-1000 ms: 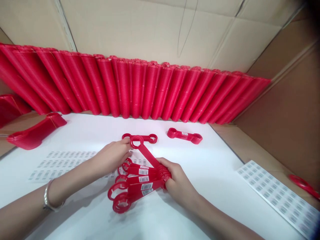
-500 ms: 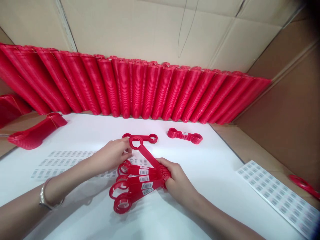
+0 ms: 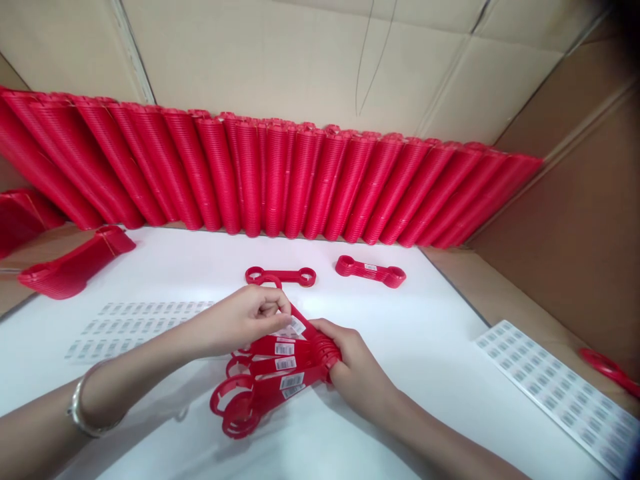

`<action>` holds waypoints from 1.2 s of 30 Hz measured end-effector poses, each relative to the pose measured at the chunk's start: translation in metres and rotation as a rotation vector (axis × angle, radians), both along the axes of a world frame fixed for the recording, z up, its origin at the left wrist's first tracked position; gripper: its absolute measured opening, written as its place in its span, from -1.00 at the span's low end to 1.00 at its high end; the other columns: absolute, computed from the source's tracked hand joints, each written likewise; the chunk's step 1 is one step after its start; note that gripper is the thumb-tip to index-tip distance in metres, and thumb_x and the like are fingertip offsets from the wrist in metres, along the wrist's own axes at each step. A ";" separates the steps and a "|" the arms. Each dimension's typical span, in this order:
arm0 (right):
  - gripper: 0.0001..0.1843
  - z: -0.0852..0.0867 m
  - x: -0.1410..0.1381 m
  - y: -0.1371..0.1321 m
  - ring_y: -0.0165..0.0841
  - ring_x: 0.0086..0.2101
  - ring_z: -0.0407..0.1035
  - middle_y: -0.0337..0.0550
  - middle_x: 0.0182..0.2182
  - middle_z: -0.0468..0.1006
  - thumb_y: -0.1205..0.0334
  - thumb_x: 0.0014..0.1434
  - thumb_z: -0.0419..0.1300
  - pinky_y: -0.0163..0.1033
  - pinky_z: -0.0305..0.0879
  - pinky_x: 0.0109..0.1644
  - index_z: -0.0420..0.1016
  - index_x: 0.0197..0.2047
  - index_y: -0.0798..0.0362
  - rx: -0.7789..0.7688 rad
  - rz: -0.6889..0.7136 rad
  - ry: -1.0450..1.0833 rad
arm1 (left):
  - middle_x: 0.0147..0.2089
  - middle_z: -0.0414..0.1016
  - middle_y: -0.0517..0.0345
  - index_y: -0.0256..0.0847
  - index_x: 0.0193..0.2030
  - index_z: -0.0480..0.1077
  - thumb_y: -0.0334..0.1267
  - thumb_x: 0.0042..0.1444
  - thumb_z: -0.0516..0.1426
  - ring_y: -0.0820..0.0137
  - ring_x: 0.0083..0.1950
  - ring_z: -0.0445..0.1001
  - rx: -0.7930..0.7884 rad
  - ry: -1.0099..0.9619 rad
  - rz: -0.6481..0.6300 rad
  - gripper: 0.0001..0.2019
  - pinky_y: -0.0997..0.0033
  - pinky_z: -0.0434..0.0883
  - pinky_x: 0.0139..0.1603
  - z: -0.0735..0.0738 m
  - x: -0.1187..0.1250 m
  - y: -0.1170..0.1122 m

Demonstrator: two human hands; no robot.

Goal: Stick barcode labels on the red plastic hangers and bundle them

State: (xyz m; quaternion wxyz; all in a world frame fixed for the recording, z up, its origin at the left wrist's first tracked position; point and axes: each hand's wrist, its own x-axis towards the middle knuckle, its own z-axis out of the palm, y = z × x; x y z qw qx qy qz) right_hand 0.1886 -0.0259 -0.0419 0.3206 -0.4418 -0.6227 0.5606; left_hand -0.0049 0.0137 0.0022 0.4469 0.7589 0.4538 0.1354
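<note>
My right hand [image 3: 357, 360] is wrapped round one end of several red plastic pieces with ring-shaped ends [image 3: 285, 380], fanned out to the left. Most of their flat middles carry a white barcode sticker [image 3: 292, 381]. Over the uppermost piece of the fan, my left hand [image 3: 263, 313] is closed in a pinch on a barcode sticker [image 3: 296, 325], which lies against that piece's bar. The fingers partly cover the sticker and the piece's ring.
A single red piece [image 3: 283, 277] and a labelled stack [image 3: 370, 269] lie behind my hands. Sticker sheets lie left [image 3: 125, 327] and right [image 3: 560, 393]. Tall red stacks [image 3: 300, 180] line the cardboard wall [image 3: 280, 60]. Another red stack [image 3: 75, 263] is at left.
My left hand has moved right and slightly down, from beside the top piece's ring onto its bar. A barcode sticker now shows there. The fan has shifted slightly in my right hand.
</note>
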 end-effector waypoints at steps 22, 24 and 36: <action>-0.47 0.006 -0.001 -0.003 -0.48 -0.49 0.26 -0.32 -0.52 0.43 0.62 -0.20 -0.14 -0.39 0.16 -0.42 0.45 -0.25 0.07 0.064 0.030 0.018 | -0.64 0.17 0.33 -0.20 -0.38 0.32 -0.20 0.17 -0.06 0.51 -0.60 0.16 0.498 0.286 0.033 -0.78 0.51 0.08 -0.56 -0.016 0.012 -0.010; -0.49 0.006 -0.001 -0.004 -0.47 -0.47 0.27 -0.31 -0.50 0.44 0.63 -0.21 -0.14 -0.38 0.17 -0.40 0.44 -0.29 0.07 0.089 0.035 0.021 | -0.56 0.29 0.24 -0.22 -0.40 0.32 -0.19 0.17 -0.06 0.47 -0.54 0.26 0.821 0.392 0.021 -0.77 0.48 0.13 -0.54 -0.021 0.013 -0.014; -0.42 0.004 -0.001 -0.002 -0.50 -0.51 0.25 -0.30 -0.45 0.47 0.63 -0.17 -0.14 -0.40 0.17 -0.46 0.46 -0.16 0.04 0.097 0.029 0.058 | -0.03 0.27 -0.03 -0.23 -0.05 0.22 0.03 0.20 -0.12 0.29 -0.18 0.41 1.039 0.470 0.157 -0.61 0.37 0.41 -0.39 -0.023 0.003 0.000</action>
